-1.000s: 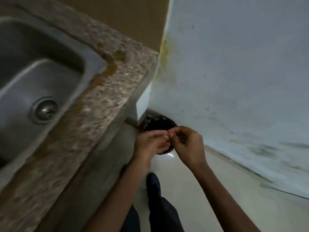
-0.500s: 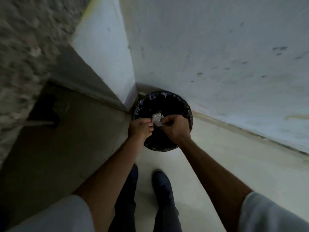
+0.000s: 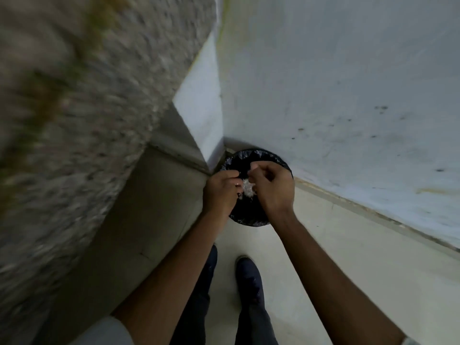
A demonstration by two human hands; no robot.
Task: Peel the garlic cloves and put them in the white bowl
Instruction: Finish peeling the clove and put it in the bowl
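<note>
Two hands over the bin, basically. The left hand (image 3: 220, 192) and right hand (image 3: 271, 188) hang close together, not quite touching, above a black-lined trash bin (image 3: 251, 219) tucked against the wall (image 3: 348, 83), just right of centre. Both have their fingers curled in. The garlic clove they're presumably working is too small to make out, so I can't tell what either one actually pinches. Pale papery scraps (image 3: 247, 190) show in the gap between them, down in the liner, probably skins. The white bowl isn't in view.

My take on doing this bit well: keep the clove pinched firmly in one hand and strip it with the other thumbnail. Stay right over the bin mouth so the skins drop inside and not on the floor (image 3: 323, 245) by the shoe (image 3: 247, 277) at 6 o'clock. Don't let the clove itself slip in with the rubbish.

Versus a second ago: the sink is gone from view and the blurry stone table (image 3: 87, 120) now fills 9 to 11 o'clock. The fingertips that were touching have parted a bit.
</note>
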